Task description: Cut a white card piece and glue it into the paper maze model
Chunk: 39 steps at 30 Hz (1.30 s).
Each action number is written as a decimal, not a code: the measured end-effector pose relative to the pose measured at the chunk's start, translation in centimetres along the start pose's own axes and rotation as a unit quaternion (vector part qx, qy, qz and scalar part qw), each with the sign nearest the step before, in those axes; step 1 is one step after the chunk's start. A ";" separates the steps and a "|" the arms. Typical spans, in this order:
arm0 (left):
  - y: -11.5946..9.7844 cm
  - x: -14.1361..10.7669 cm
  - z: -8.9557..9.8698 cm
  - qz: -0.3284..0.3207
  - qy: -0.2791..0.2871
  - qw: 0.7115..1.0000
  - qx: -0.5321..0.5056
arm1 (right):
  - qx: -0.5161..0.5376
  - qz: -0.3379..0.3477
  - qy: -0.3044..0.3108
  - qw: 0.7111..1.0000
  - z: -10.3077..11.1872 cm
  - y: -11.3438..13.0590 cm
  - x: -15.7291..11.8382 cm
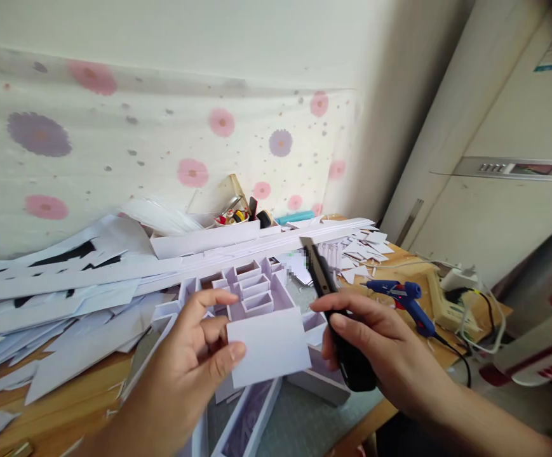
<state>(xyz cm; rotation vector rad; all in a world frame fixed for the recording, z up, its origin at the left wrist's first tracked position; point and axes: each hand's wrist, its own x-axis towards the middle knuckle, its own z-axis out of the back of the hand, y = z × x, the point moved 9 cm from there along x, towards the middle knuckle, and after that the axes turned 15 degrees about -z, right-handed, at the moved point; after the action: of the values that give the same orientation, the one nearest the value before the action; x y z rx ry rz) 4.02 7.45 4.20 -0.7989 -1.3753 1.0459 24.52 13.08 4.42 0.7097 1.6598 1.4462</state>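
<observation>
My left hand (204, 349) pinches a small white rectangular board (270, 348) by its left edge, thumb in front and fingers behind. In my right hand (366, 343) is a black utility knife (328, 289), its blade out and pointing up and away, a little to the right of the board. The blade does not touch the board. Behind and below the board lie white box pieces with compartments (258, 303), partly hidden by my left hand and the board. A long narrow white tray (249, 419) lies under them on a grey-green cutting mat (299, 422).
White sheets and offcuts (89, 330) pile up on the left of the wooden table. Small scraps (361, 244) lie at the back right. A blue glue gun (404, 298) with its cord rests near a power strip (442, 308). A white box with tools (209, 238) stands by the wall.
</observation>
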 end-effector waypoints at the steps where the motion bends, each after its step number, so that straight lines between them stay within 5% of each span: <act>1: 0.3 -0.4 -0.6 0.008 0.016 1.000 0.000 | 0.021 -0.009 0.028 0.999 -0.7 -0.1 0.1; 4: 0.8 -1.3 -1.3 0.014 0.034 0.999 0.020 | 0.050 -0.016 0.073 0.996 -2.3 -0.2 0.1; 9: 0.0 -2.0 -2.3 0.023 0.058 0.998 0.012 | 0.032 -0.023 0.065 0.997 -3.3 -0.4 -0.2; 13: -0.6 -2.3 -3.5 0.045 0.094 0.995 0.008 | -0.124 0.109 -0.013 0.986 -3.5 1.9 -1.1; 17: -1.4 -1.6 -4.4 -0.050 0.174 0.976 0.117 | -0.216 0.218 -0.076 0.949 -3.7 3.2 -2.2; 21: -2.9 -0.2 -1.8 -0.160 0.070 0.945 0.275 | -0.287 0.294 -0.118 0.904 -3.0 3.6 -3.2; 27: -3.6 0.1 0.6 -0.188 -0.030 0.921 0.339 | -0.413 0.313 -0.161 0.840 -2.0 3.1 -4.0; 33: -3.3 -0.3 0.8 -0.192 -0.041 0.926 0.322 | -0.464 0.334 -0.119 0.812 -3.8 2.8 -4.8; 39: -4.1 -0.7 0.4 -0.220 -0.042 0.911 0.346 | -0.463 0.338 -0.076 0.816 -5.0 2.9 -5.0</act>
<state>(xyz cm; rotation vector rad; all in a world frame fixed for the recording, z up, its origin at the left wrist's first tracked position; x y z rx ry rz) 4.15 5.24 7.71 0.0827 -1.0619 1.1009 22.57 6.81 8.41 0.8114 0.3821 2.3330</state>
